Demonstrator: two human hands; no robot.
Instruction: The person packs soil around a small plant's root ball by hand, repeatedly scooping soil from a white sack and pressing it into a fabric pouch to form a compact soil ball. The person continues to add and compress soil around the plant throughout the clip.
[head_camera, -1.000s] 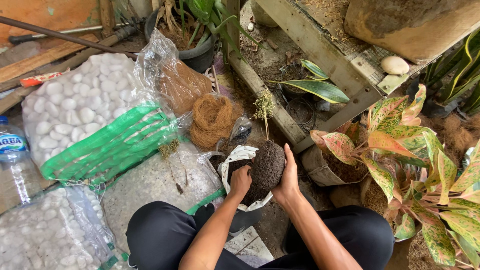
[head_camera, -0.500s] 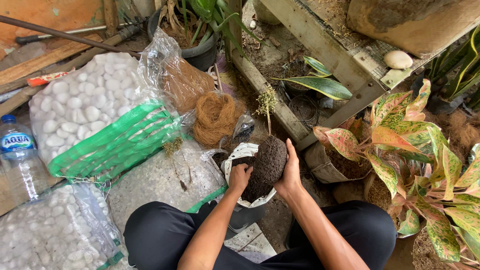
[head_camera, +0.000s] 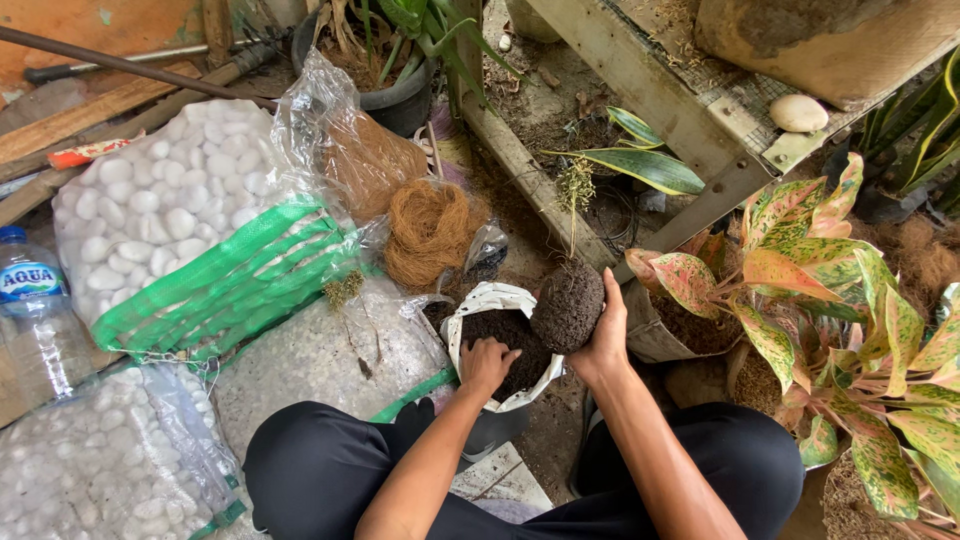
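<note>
Dark soil ball (head_camera: 567, 306) with a thin upright stem sits against your right hand (head_camera: 604, 345), fingers wrapped around its right side, stem axis pointing away from you. Just left of those fingers, your left hand (head_camera: 486, 362) digs into the soil bag (head_camera: 478, 300), fingers curled in the dirt. Coir bundle (head_camera: 428, 230) lies beyond, pebble sacks (head_camera: 170, 215) farther left.

The left hand (head_camera: 487, 362) has its fingertips sunk in the dark soil (head_camera: 510, 335), hidden. At nine o'clock, the water bottle (head_camera: 32, 310) is cut by the edge. At four o'clock, the variegated plant (head_camera: 850, 330) runs off-frame.
</note>
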